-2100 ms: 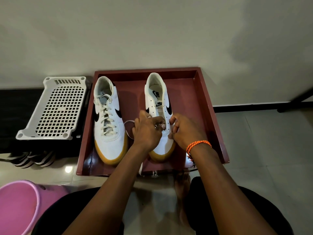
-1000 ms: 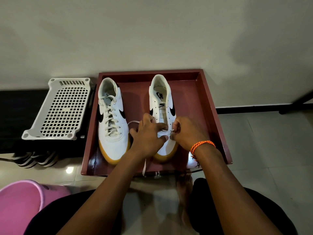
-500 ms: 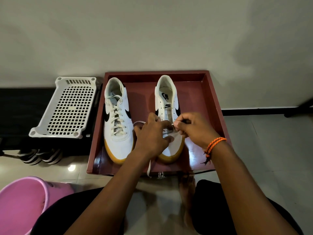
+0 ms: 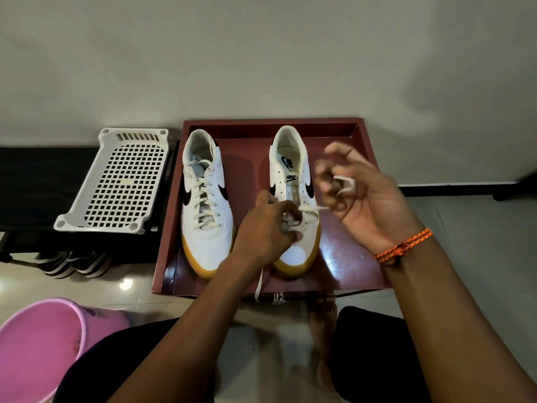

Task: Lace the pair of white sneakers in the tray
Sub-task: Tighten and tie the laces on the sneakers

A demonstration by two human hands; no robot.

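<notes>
A white lace (image 4: 312, 209) runs taut from the low eyelets of the right sneaker (image 4: 295, 199) to the right hand (image 4: 360, 196), which is blurred but curls round a loop of it. The left hand (image 4: 268, 228) pinches the lace at the eyelets. The left sneaker (image 4: 205, 205) stands laced beside it in the red tray (image 4: 345, 248) on the floor. The lace looks soft, light and limp, best held near its stiff tip. A white basket (image 4: 116, 181) and pink bucket (image 4: 40, 344) sit left.
</notes>
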